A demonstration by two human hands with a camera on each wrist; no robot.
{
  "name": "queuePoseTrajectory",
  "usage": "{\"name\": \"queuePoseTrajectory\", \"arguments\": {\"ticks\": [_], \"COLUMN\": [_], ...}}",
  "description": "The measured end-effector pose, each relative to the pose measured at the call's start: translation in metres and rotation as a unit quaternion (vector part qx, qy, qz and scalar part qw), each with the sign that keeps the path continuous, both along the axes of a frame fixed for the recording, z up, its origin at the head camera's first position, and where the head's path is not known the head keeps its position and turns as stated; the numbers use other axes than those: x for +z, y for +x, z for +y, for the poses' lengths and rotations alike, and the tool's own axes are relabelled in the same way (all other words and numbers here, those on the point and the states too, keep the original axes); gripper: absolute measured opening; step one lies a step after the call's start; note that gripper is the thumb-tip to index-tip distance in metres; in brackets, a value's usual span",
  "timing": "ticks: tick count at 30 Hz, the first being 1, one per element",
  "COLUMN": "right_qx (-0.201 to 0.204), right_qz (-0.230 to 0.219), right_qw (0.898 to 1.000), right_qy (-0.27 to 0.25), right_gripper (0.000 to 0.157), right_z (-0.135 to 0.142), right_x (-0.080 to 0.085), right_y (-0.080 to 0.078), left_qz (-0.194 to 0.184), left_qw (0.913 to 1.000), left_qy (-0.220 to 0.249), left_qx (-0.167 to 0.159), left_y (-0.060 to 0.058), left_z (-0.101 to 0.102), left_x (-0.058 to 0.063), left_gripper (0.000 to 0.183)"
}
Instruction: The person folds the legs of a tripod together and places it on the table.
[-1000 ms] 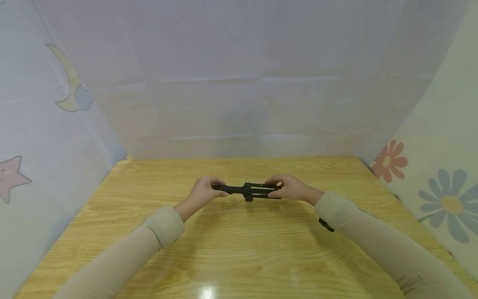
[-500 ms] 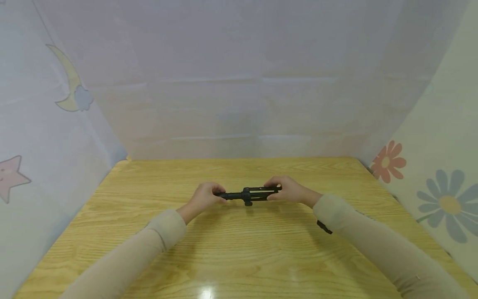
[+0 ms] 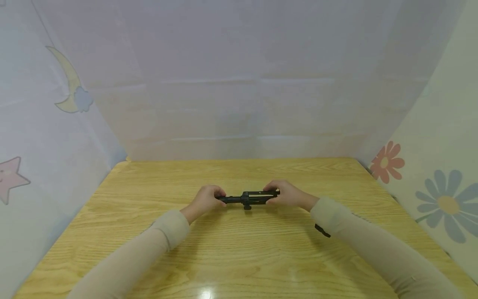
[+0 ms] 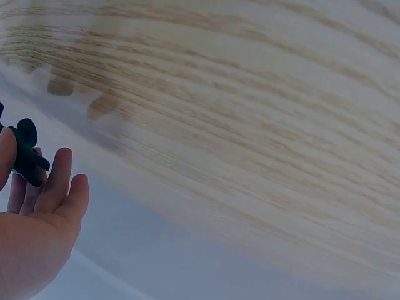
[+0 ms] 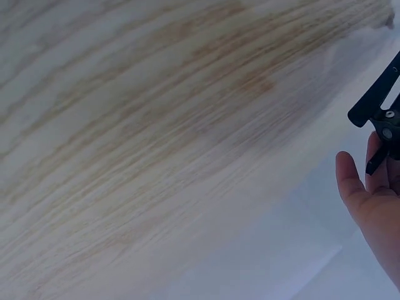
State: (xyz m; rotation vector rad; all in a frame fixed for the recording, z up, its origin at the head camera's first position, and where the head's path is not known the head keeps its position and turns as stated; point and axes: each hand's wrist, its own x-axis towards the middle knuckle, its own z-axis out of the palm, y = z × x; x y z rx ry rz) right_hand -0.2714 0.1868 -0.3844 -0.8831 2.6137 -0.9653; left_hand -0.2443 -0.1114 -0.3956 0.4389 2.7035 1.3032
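A small black tripod (image 3: 246, 199) lies crosswise between my two hands, low over the wooden table (image 3: 246, 253). Its slim legs point right, nearly folded together, and a knob sticks out near its middle. My left hand (image 3: 204, 200) pinches the narrow left end between thumb and fingers. At the other side my right hand (image 3: 286, 194) grips the leg ends. In the left wrist view only a dark end piece (image 4: 26, 150) shows by the fingers. The right wrist view catches the leg ends and a hinge (image 5: 389, 122). Whether the tripod touches the table I cannot tell.
Pale cloth walls close in the table at the back (image 3: 239, 120) and both sides. Printed flowers (image 3: 448, 204) mark the right wall, a moon (image 3: 69, 79) and a star the left. A black strap end (image 3: 322, 231) hangs under the right sleeve.
Both hands have lowered the tripod slightly toward the table and nearer to me. It has turned a little about its length, with the knob staying on the near side. The holds look the same.
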Motion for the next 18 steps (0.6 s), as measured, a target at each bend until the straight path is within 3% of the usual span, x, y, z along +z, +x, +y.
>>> {"name": "queuePoseTrajectory", "arguments": {"ticks": [8,18], "right_qx": [0.008,0.002], "right_qz": [0.008,0.008], "right_qw": [1.000,1.000], "right_qy": [0.006,0.023], "right_gripper": [0.043,0.042], "right_z": [-0.002,0.000], "right_x": [-0.004,-0.014], "right_y": [0.002,0.000], "left_qz": [0.010,0.021], "left_qw": [0.9999,0.9993], "left_qy": [-0.009,-0.026], "left_qx": [-0.010,-0.019], "left_y": [-0.001,0.001], "left_z": [0.001,0.005], "left_x": [-0.009,-0.011], "left_gripper": [0.027,0.024]}}
